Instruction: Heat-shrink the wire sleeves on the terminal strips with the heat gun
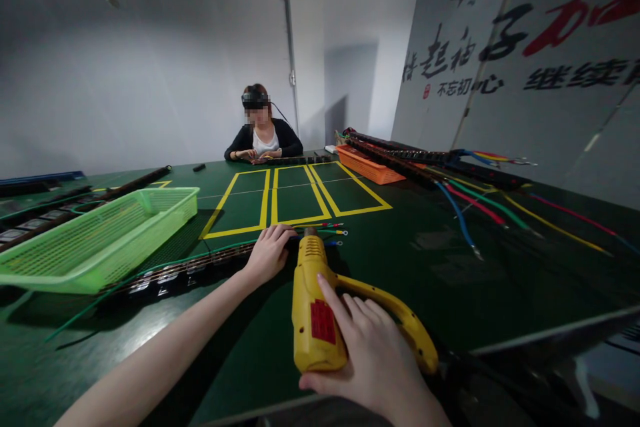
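A yellow heat gun [311,307] with a red label points away from me over the green table. My right hand [370,347] is wrapped round its body, the index finger stretched along the top. Just left of the nozzle, my left hand [273,250] has its fingers curled over the end of a long dark strip [195,268] with a green wire along it. Wire ends with ring terminals [340,233] stick out past the fingers, beyond the nozzle. Whatever lies under the left fingers is hidden.
A green basket [95,273] stands at the left, beside more strips. Yellow tape frames mark the green table [400,260]. An orange basket [373,167] and strips with coloured wires [465,213] lie at the right. Across the table sits a person [265,137] in a headset.
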Available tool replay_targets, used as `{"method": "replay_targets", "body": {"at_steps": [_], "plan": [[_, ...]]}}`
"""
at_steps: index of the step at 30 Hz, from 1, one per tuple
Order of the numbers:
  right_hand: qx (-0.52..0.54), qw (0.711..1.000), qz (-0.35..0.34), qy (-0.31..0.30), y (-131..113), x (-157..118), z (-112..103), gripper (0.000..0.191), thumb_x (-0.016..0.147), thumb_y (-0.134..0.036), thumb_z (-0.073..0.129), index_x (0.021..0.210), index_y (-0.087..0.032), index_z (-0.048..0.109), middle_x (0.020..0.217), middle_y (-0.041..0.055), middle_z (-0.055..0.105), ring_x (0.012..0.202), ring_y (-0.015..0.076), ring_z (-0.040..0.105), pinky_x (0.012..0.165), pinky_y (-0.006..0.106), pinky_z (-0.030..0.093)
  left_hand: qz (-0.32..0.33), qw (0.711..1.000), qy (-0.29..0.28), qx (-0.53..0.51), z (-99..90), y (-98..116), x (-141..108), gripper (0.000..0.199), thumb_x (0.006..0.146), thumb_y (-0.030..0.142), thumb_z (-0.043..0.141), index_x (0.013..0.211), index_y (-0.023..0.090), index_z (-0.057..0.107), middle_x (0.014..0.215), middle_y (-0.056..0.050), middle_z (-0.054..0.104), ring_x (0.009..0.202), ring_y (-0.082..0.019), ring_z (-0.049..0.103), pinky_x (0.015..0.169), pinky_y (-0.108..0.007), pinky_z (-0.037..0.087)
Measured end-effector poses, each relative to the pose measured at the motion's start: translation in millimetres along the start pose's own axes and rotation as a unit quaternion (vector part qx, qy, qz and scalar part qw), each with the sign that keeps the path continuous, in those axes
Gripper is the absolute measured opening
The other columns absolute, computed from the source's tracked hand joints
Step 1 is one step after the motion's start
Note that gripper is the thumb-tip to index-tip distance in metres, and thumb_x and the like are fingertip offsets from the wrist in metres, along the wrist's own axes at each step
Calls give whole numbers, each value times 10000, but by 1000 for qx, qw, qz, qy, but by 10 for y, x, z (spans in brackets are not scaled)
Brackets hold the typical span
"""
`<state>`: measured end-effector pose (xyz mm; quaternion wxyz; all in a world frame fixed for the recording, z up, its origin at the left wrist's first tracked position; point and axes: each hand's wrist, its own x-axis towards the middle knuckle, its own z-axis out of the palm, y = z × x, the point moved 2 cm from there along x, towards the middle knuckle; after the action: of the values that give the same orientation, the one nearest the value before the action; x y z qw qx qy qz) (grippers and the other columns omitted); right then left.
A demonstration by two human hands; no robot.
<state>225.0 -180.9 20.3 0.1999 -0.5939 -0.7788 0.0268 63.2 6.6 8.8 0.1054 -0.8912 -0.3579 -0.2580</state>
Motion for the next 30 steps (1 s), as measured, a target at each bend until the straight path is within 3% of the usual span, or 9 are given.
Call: {"method": "replay_targets", "body": {"at_steps": [8, 14, 21, 30], "plan": [[-13, 1000, -11, -11, 184, -93, -66, 1164, 556, -816, 497, 1449, -235, 29, 1132, 100, 554, 995, 280, 537, 875, 475, 424, -15, 999, -30, -9, -120, 5, 124, 261, 812, 148, 398, 1026, 209, 535, 1054, -37, 545, 994, -188, 478, 876, -339, 402], [-23, 1000, -16, -4, 344, -147, -183, 1139, 563, -779, 538, 1439, -284, 5, 1085, 57, 576, 951, 254, 566, 815, 448, 465, -40, 999, -23, -1, -52, -4, 324, 195, 872, 240, 391, 923, 196, 574, 940, -39, 571, 913, -180, 508, 800, -313, 425], [-46, 998, -39, 26, 480, -256, -261, 1116, 590, -783, 516, 1435, -298, -28, 1120, 39, 580, 930, 220, 584, 771, 387, 490, -48, 999, 15, 20, 81, 24, 324, 252, 886, 262, 378, 898, 191, 619, 1027, -41, 557, 962, -183, 491, 837, -332, 397], [-85, 994, -31, 65, 461, -284, -206, 1126, 613, -748, 527, 1448, -220, -12, 1143, 90, 572, 957, 255, 573, 810, 410, 469, -113, 993, -8, -31, 95, 20, 350, 243, 859, 287, 401, 856, 203, 629, 1058, -7, 562, 958, -164, 532, 803, -325, 399]]}}
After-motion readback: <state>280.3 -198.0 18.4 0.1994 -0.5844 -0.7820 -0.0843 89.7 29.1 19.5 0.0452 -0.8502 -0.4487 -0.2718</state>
